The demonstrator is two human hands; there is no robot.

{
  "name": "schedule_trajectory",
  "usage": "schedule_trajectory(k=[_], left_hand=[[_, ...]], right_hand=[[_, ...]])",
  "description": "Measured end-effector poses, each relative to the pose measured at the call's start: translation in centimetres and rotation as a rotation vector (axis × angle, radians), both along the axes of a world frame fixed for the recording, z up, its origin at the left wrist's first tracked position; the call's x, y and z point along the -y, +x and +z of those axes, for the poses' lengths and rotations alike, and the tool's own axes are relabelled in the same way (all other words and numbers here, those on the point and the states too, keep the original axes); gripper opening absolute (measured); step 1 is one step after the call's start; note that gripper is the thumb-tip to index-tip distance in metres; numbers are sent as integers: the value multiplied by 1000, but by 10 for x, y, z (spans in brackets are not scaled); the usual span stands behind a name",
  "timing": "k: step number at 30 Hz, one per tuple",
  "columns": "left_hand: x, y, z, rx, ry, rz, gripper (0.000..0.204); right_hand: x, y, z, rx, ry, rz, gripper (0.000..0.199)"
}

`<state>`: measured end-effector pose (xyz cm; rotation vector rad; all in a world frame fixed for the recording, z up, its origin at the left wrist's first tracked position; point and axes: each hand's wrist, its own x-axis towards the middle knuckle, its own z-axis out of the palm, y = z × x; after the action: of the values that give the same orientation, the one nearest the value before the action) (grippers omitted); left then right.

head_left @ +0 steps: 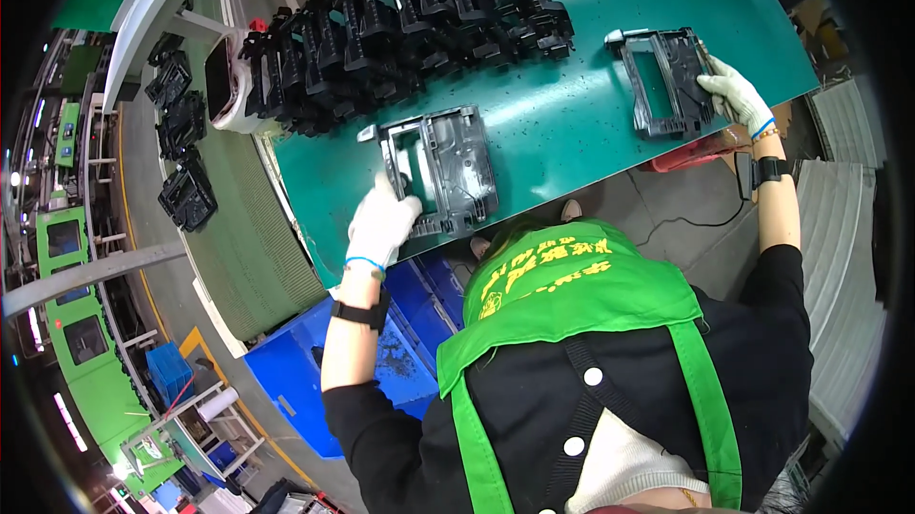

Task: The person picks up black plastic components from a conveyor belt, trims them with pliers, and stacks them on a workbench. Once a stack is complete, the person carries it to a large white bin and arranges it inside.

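My left hand, in a white glove, has its thumb and fingers closed on the left edge of a black plastic frame. That frame lies on the green tabletop, with a rectangular opening on its left side. Farther right, my gloved right hand grips the right edge of a second black plastic frame of similar form. A thin, light-brown stick-like thing shows by my right fingertips; its kind is unclear. My palms hide parts of both grips.
Several similar black frames stand in a packed row along the far left of the table. More frames lie on a green conveyor belt at left. A blue bin stands below my left arm, and a red thing sits under the right table edge.
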<state>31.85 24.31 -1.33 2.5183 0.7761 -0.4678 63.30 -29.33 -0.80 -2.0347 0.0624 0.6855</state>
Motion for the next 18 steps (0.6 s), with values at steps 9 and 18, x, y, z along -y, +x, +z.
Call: schedule_trajectory(k=[9,18], left_hand=[[3,15,14,52,202,-54,43],[3,10,9,109,199,-44,38]], right_hand=[[-159,-99,66,780,-403,598,45],[-281,-123,32,1041,-445,1369,39]])
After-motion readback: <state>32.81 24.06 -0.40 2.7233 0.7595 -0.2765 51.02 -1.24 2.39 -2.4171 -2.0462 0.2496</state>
